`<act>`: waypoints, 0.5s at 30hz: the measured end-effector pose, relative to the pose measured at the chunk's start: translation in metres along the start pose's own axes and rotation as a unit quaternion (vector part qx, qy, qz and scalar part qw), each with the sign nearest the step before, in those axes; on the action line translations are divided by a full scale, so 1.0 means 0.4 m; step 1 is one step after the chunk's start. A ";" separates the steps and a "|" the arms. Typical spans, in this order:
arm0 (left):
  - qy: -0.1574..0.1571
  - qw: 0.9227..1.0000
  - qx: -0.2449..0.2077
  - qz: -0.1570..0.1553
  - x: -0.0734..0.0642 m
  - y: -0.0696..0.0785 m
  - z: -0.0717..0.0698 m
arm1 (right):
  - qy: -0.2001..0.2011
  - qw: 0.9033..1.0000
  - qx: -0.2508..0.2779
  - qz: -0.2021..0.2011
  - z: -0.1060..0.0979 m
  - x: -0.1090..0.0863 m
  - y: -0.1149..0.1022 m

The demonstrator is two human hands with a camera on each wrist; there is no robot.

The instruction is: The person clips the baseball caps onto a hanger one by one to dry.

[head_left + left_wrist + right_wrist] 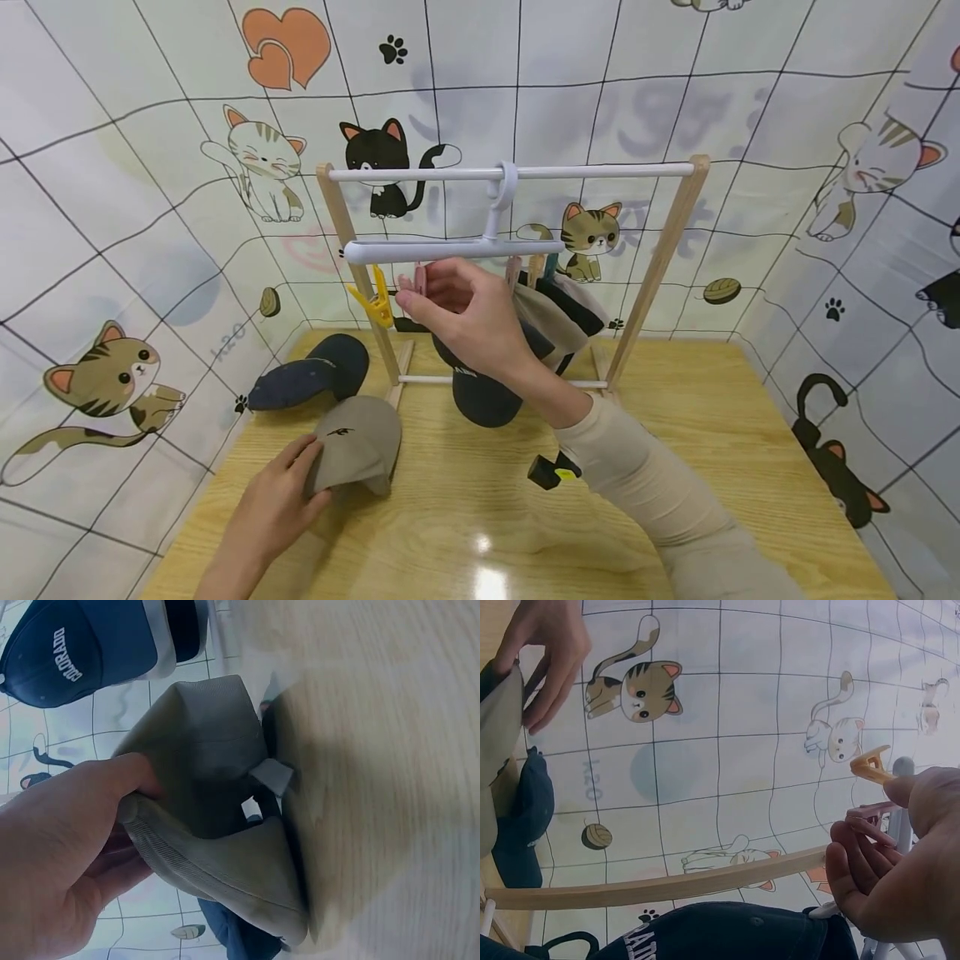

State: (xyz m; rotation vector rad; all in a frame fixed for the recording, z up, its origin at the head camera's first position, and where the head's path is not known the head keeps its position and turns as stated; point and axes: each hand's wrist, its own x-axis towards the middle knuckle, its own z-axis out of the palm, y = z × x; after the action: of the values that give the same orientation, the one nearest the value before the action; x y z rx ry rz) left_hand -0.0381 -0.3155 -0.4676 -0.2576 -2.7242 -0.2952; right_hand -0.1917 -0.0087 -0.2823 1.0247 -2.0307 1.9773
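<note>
In the head view my left hand (pixel 273 500) holds a beige cap (pixel 356 442) just above or on the table. The left wrist view shows the thumb and fingers pinching the edge of this cap (pixel 225 727), its hollow side facing the camera. Under a white hanger (pixel 450 250), my right hand (pixel 472 312) is at a pink clothespin (pixel 421 279), its fingers curled around it. A yellow clothespin (pixel 378 300) hangs just left of that. In the right wrist view the pink clothespin (pixel 874 817) sits between thumb and fingers, partly hidden.
The hanger hangs from a rack's white bar (pixel 600 172). Several caps, including a dark one (pixel 487 396), hang from clothespins behind my right forearm. Navy caps (pixel 300 379) lie at the table's left back. A small black object (pixel 546 472) shows beside my right sleeve.
</note>
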 end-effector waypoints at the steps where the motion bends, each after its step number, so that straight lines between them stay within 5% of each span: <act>1: 0.005 1.000 0.005 -0.005 0.000 0.000 -0.004 | 0.003 1.000 0.000 -0.001 0.000 0.000 0.001; 9: 0.102 0.993 0.042 0.029 0.010 -0.009 -0.018 | 0.016 1.000 -0.009 -0.004 -0.008 0.005 0.004; 15: 0.130 0.987 0.082 0.047 0.013 -0.020 -0.027 | 0.017 1.000 -0.015 -0.005 -0.011 0.008 0.006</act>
State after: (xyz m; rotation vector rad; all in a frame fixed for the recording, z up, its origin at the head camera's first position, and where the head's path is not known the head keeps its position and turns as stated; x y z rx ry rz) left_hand -0.0408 -0.3251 -0.4570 -0.2787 -2.4527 -0.0716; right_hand -0.1969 -0.0060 -0.2820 0.9853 -2.0272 1.9400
